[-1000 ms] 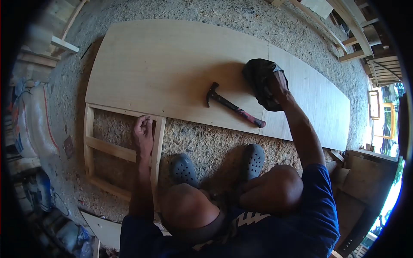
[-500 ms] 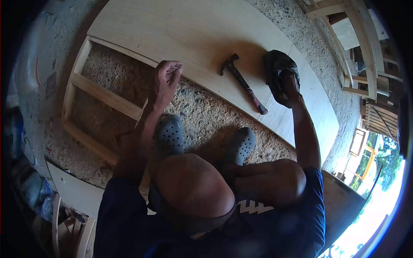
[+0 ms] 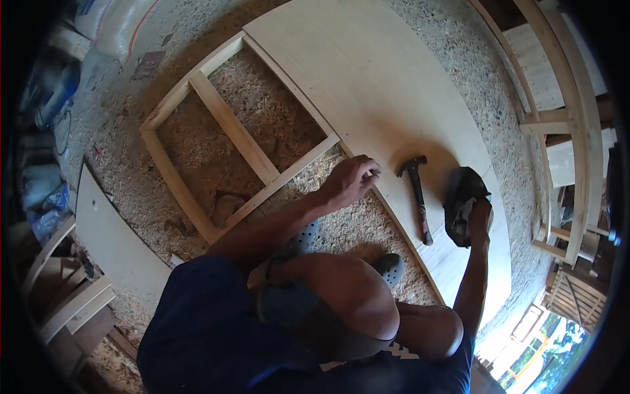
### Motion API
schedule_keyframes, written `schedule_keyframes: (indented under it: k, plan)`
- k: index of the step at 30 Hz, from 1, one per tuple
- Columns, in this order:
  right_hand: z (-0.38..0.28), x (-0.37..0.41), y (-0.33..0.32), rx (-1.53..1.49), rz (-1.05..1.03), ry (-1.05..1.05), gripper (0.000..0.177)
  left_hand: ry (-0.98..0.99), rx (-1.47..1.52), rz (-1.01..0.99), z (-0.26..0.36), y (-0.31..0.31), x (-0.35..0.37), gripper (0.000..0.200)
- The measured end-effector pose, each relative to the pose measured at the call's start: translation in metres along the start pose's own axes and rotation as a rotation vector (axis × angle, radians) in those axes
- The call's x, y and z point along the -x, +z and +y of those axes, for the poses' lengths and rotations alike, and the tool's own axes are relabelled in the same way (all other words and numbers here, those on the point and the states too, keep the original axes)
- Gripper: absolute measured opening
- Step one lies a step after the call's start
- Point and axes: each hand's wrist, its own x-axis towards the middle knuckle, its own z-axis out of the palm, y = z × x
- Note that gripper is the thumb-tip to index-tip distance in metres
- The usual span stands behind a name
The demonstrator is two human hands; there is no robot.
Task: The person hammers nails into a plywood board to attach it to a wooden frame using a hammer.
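Observation:
A pale plywood panel [image 3: 367, 85] lies along a wooden frame [image 3: 233, 125] on the ground. Near the panel's lower edge is my left hand [image 3: 353, 180], its thumb and fingers curled together; whatever they may hold is too small to make out. On the panel rests a hammer [image 3: 419, 200], its dark head away from me and its handle end towards me. Right of the hammer is a black bag [image 3: 459, 190]. My right hand [image 3: 481, 215] reaches into its opening, with the fingers hidden inside.
My shoes [image 3: 390, 268] stand on ground strewn with shavings. A curved board [image 3: 115, 236] lies at the left, beside wooden pieces [image 3: 82, 308] and plastic bags [image 3: 49, 210]. Curved timber frames [image 3: 581, 131] stand at the right. Sacks [image 3: 125, 26] lie at the upper left.
The view has turned to the left, so more of the wooden frame shows. My left hand is still curled near the panel's edge, and my right hand is still in the black bag.

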Motion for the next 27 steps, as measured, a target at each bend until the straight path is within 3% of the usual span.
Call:
schedule_keyframes:
  k: [2,4,6,7,8,11,12,14,15,17,18,19,20,21,22,24,25,27]
  plan:
    - [-0.034,0.019,-0.037,0.208,0.046,0.113,0.018,0.095,0.018,0.016,0.013,0.004,-0.008,0.012]
    - [-0.095,0.036,-0.068,0.163,0.249,0.042,0.017,0.109,0.089,0.013,0.025,0.016,-0.014,0.017]
    - [-0.163,0.047,-0.087,-0.201,0.290,-0.102,0.016,0.191,0.248,0.004,0.031,0.037,-0.024,0.033]
    - [-0.192,0.054,-0.088,-0.512,0.203,-0.130,0.012,0.258,0.334,0.007,0.033,0.050,-0.028,0.043]
    - [-0.203,0.053,-0.075,-0.610,0.183,-0.186,0.012,0.366,0.294,0.045,0.037,0.058,-0.033,0.059]
    - [-0.214,0.042,-0.053,-0.730,0.094,-0.265,0.015,0.146,0.338,-0.069,0.070,0.037,-0.039,0.033]
    - [-0.216,0.038,-0.048,-0.741,0.060,-0.275,0.015,0.147,0.329,-0.059,0.075,0.027,-0.038,0.033]
    - [-0.222,0.038,-0.041,-0.772,-0.020,-0.260,0.017,-0.137,0.503,-0.199,0.079,0.007,-0.031,0.020]
    - [-0.225,0.038,-0.033,-0.853,-0.040,-0.245,0.024,-0.139,0.499,-0.191,0.068,0.004,-0.028,0.020]
    - [-0.218,0.036,-0.014,-0.929,-0.065,-0.238,0.031,-0.085,0.425,-0.058,0.035,0.000,-0.025,0.020]
    - [-0.204,0.033,-0.003,-0.513,0.059,-0.371,0.039,0.077,0.344,0.028,0.017,-0.025,-0.031,0.017]
    - [-0.190,0.032,0.008,-0.090,0.184,-0.490,0.047,0.042,0.298,0.126,-0.003,-0.047,-0.038,0.014]
    - [-0.177,0.033,0.020,-0.054,0.133,-0.405,0.052,-0.133,0.137,0.225,-0.013,-0.082,-0.046,0.013]
    - [-0.163,0.034,0.033,-0.018,0.084,-0.321,0.057,-0.175,0.173,0.349,-0.032,-0.110,-0.056,0.010]
    - [-0.143,0.030,0.050,-0.065,0.078,-0.344,0.058,0.047,-0.020,0.521,-0.075,-0.137,-0.072,0.008]
    - [-0.123,0.022,0.066,-0.153,0.088,-0.407,0.052,-0.121,-0.100,0.693,-0.120,-0.190,-0.091,0.009]
    - [-0.117,0.019,0.070,-0.147,0.085,-0.414,0.052,-0.237,-0.154,0.711,-0.130,-0.215,-0.100,0.014]
    - [-0.108,0.011,0.074,-0.239,0.010,-0.329,0.044,-0.204,-0.169,0.759,-0.180,-0.239,-0.122,0.018]
